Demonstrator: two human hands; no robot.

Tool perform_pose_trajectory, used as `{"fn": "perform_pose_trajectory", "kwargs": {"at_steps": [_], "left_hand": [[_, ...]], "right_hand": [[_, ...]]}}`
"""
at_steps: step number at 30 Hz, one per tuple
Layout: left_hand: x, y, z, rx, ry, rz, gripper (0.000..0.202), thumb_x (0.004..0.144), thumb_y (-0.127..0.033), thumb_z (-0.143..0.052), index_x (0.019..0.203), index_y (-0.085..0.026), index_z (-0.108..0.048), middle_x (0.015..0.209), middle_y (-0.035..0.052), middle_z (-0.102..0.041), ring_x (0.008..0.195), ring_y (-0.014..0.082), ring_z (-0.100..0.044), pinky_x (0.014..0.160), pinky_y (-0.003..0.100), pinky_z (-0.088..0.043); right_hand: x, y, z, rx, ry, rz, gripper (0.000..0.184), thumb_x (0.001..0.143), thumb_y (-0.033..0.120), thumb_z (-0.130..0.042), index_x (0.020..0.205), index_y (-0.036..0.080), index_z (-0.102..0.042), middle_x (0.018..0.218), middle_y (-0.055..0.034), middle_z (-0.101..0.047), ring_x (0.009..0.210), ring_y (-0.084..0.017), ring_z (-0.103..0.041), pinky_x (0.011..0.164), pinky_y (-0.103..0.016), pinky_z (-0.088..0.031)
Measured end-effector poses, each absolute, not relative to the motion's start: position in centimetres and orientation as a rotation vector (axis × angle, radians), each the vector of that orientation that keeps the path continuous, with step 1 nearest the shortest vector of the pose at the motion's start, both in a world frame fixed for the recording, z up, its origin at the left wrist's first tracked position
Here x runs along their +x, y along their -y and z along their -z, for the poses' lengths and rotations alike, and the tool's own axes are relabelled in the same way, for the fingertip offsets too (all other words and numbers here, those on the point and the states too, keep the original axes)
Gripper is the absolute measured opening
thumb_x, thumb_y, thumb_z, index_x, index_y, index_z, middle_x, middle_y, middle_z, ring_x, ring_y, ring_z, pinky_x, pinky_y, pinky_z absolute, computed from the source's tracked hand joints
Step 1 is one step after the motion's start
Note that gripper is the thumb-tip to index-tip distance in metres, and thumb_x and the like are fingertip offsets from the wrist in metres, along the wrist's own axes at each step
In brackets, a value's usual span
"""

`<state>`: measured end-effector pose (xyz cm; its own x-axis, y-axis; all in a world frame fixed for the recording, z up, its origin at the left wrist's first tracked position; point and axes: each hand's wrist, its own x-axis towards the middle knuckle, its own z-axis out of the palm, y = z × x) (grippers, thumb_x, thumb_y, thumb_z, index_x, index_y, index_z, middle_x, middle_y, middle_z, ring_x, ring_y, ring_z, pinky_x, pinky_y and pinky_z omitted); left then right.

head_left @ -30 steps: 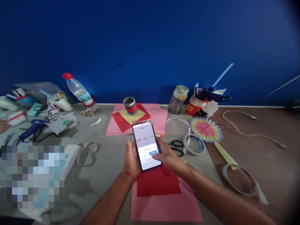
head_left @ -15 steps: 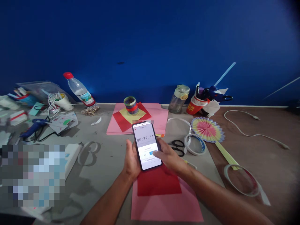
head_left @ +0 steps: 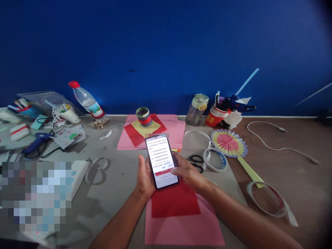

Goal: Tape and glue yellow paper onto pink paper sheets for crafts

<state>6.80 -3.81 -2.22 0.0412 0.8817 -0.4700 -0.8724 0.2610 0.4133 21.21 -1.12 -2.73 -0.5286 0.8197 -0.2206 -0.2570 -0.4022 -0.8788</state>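
A black-edged smartphone (head_left: 161, 148) is held upright over the table, its lit screen showing a list of number lines. My left hand (head_left: 145, 178) grips its left edge, the thumb standing up beside it. Around the right edge is my right hand (head_left: 188, 173), its thumb over the lower part of the screen. Below the phone lies a sheet of red paper (head_left: 176, 205) on top of pink paper (head_left: 181, 231). Black-handled scissors (head_left: 196, 162) lie just right of my right hand, their blades hidden.
Farther back, a tape roll (head_left: 144, 117) rests on coloured paper (head_left: 171, 126). A bottle (head_left: 88, 100), a jar (head_left: 197, 109) and a red cup (head_left: 215, 116) stand along the blue wall. To the right lie a paper fan (head_left: 229, 142), tape rolls (head_left: 214, 159) and a white cable (head_left: 282, 148).
The phone screen has switched from a timer with a pop-up to a list of numbers above a red button. Both hands keep their hold, with the right thumb still near the screen.
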Motion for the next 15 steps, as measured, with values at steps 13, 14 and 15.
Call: {"fn": "perform_pose_trajectory", "kwargs": {"at_steps": [13, 14, 15], "left_hand": [[6.6, 3.6, 2.4, 0.062, -0.703, -1.366, 0.068, 0.091, -0.065, -0.028, 0.112, -0.012, -0.065, 0.106, 0.0156, -0.071, 0.115, 0.0356, -0.059, 0.101, 0.054, -0.041], [6.6, 3.5, 2.4, 0.054, -0.703, -1.370, 0.069, 0.091, -0.065, -0.028, 0.111, -0.011, -0.066, 0.105, 0.0156, -0.072, 0.115, 0.0354, -0.059, 0.102, 0.053, -0.041], [6.6, 3.4, 2.3, 0.043, -0.702, -1.376, 0.068, 0.092, -0.064, -0.028, 0.111, -0.011, -0.066, 0.104, 0.0154, -0.072, 0.115, 0.0350, -0.059, 0.102, 0.052, -0.041]], "right_hand": [[21.9, 0.4, 1.1, -1.050, 1.300, -1.853, 0.040, 0.079, 0.033, -0.058, 0.116, 0.019, -0.058, 0.112, -0.0068, -0.067, 0.100, -0.025, -0.063, 0.091, -0.041, -0.046], [22.0, 0.3, 1.1, -1.072, 1.362, -1.799, 0.039, 0.080, 0.034, -0.056, 0.116, 0.018, -0.058, 0.112, -0.0073, -0.067, 0.100, -0.025, -0.063, 0.090, -0.041, -0.046], [21.9, 0.2, 1.0, -1.092, 1.418, -1.733, 0.039, 0.081, 0.035, -0.055, 0.116, 0.018, -0.058, 0.112, -0.0077, -0.067, 0.100, -0.024, -0.063, 0.089, -0.040, -0.047]]}}
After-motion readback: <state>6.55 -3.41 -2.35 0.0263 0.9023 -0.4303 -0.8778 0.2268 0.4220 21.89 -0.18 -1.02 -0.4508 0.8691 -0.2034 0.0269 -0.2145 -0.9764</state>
